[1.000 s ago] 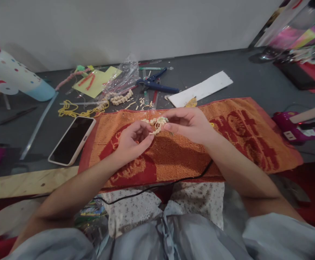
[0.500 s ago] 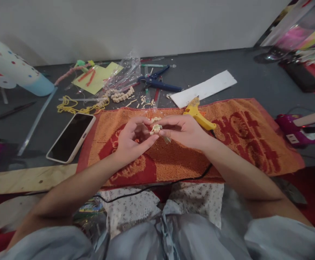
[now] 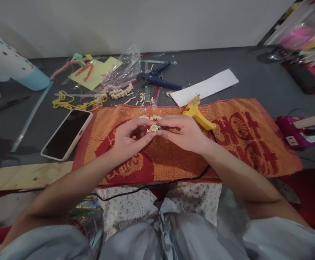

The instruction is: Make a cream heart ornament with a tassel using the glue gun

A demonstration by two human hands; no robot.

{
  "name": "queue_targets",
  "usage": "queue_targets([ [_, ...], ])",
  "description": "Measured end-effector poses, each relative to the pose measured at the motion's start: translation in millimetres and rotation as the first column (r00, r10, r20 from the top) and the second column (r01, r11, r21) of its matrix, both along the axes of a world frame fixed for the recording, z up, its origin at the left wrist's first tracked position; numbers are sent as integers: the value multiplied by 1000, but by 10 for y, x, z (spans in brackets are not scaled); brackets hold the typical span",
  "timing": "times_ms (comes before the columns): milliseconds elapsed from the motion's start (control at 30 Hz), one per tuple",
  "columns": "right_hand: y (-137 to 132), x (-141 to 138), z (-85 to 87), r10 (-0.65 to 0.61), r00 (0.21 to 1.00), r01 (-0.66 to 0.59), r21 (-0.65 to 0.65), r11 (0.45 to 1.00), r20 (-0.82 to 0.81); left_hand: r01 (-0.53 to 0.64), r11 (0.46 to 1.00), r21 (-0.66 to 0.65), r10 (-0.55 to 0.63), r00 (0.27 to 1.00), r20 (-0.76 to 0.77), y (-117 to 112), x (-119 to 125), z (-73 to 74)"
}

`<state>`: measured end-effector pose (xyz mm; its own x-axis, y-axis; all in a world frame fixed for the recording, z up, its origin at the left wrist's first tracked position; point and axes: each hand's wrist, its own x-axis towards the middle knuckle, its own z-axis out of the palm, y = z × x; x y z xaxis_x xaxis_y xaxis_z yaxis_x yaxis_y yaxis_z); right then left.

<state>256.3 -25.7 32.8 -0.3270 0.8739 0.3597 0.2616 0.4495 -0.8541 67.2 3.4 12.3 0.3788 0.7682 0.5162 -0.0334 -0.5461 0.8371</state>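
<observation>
Between my fingertips is a small cream-coloured flower-shaped piece (image 3: 154,128), pinched from both sides above the towel (image 3: 179,159). My left hand (image 3: 131,136) grips its left side with thumb and forefinger. On the other side, my right hand (image 3: 183,133) closes thumb and fingers on it. Similar pale pieces (image 3: 155,117) lie on the towel just beyond my fingertips, partly hidden by them. A yellow glue gun (image 3: 197,115) rests on the towel right behind my right hand, its black cord (image 3: 204,173) running along the towel's front.
Left of the towel lies a phone (image 3: 66,134). Behind it are yellow string (image 3: 65,103), pale bead-like strips (image 3: 121,91), small stick bits (image 3: 142,98), blue cutters (image 3: 160,80) and a white board (image 3: 204,87). A dotted bottle (image 3: 16,63) stands left, a purple power strip (image 3: 289,131) right.
The flower-shaped piece has turned so that its face shows more clearly. Both hands still pinch it in nearly the same place. The whole view has shifted slightly.
</observation>
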Motion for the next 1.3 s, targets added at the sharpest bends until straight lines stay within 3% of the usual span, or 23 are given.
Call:
queue_targets([
  [267,-12,9,20,-16,1000,13,-86,996,-25,6,1000,25,-5,1000,-29,0,-14,-23],
  [500,-9,22,32,22,1000,-21,-74,997,11,-45,997,60,47,998,-33,-24,-23,6],
  [633,8,49,46,12,1000,-10,-101,995,25,-47,999,-23,47,999,3,-16,-10,9],
  [733,28,81,51,-21,999,25,-131,991,29,-17,987,-161,28,997,67,20,-5,-19],
  [800,40,98,49,-48,998,52,-146,988,28,37,957,-289,-2,993,121,48,-1,-35],
  [967,47,112,40,-89,996,89,-164,982,6,198,819,-538,-62,964,260,84,13,-2],
  [1133,50,121,37,-81,997,81,-163,983,7,233,752,-616,-35,948,316,81,25,59],
  [1300,52,124,56,-87,995,95,-193,977,49,254,723,-642,-40,944,327,86,24,75],
])
